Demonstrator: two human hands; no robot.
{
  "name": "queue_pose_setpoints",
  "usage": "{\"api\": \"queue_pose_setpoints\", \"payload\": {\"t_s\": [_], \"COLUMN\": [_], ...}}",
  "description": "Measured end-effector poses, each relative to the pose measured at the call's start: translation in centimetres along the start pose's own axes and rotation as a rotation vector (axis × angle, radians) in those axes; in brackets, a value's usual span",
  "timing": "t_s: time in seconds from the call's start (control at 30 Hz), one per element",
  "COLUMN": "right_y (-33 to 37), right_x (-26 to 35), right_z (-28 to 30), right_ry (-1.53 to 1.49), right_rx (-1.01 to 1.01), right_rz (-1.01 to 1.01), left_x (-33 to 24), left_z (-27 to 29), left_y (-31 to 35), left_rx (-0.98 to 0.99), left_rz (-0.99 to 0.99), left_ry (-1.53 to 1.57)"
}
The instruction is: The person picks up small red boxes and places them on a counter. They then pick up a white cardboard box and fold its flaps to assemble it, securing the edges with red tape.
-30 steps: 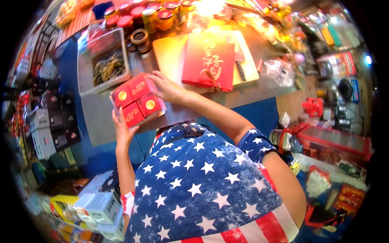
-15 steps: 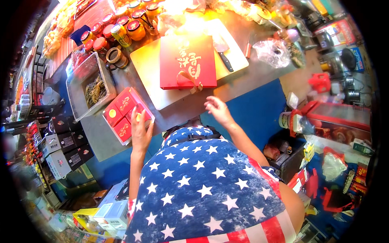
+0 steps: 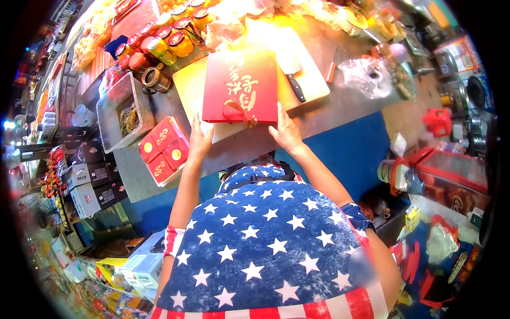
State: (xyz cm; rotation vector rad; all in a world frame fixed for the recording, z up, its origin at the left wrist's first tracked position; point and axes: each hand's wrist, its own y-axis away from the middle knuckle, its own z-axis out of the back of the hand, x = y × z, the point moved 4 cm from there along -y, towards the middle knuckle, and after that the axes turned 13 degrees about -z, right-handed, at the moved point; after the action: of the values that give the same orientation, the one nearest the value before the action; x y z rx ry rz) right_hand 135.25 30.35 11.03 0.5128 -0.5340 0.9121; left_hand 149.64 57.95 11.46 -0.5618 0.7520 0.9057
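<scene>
A red gift box [image 3: 239, 87] with gold lettering and a ribbon bow [image 3: 241, 114] at its front edge lies on a pale cutting board [image 3: 186, 82]. My left hand [image 3: 201, 141] is by the box's near left corner, fingers stretched forward. Opposite it, my right hand [image 3: 287, 133] has its fingers extended along the near right corner. Both hands are open; whether the fingertips touch the box is hard to tell. Left of my left hand lies a tray of small red packets [image 3: 164, 149] with gold print. A knife [image 3: 295, 85] with a black handle rests on the board right of the box.
A clear plastic bin [image 3: 114, 125] with dried brown bundles stands at the left, beside a brown-lidded jar [image 3: 155, 80]. Several jars and a yellow can [image 3: 161, 51] fill the far left. A crumpled clear bag [image 3: 366, 77] lies at the right. The table's near edge runs before me.
My left hand has left the tray of red packets and moved right to the gift box. My right hand has come up to the box's right corner.
</scene>
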Motion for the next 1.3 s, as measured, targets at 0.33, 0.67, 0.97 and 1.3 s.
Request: {"api": "queue_pose_setpoints", "payload": {"t_s": [0.33,0.67,0.97,1.3], "right_y": [-1.7,2.7,1.0,-1.3], "right_x": [-1.8,-0.5,-0.9,0.4], "right_z": [2.2,6.5,2.8,1.8], "right_ry": [-0.266,-0.294,-0.966,-0.928], "right_rx": [0.069,0.165,0.591,0.566], "right_rz": [-0.147,0.074,-0.284,-0.305], "left_x": [-0.5,-4.8,-3.6,-2.3], "left_z": [-1.9,-1.7,-1.4,-1.8], "left_y": [-1.1,1.8,3.2,2.8], "left_rx": [-0.166,-0.197,-0.492,-0.473], "left_rz": [0.272,0.538,0.412,0.381], "left_ry": [0.516,0.747,0.778,0.522]}}
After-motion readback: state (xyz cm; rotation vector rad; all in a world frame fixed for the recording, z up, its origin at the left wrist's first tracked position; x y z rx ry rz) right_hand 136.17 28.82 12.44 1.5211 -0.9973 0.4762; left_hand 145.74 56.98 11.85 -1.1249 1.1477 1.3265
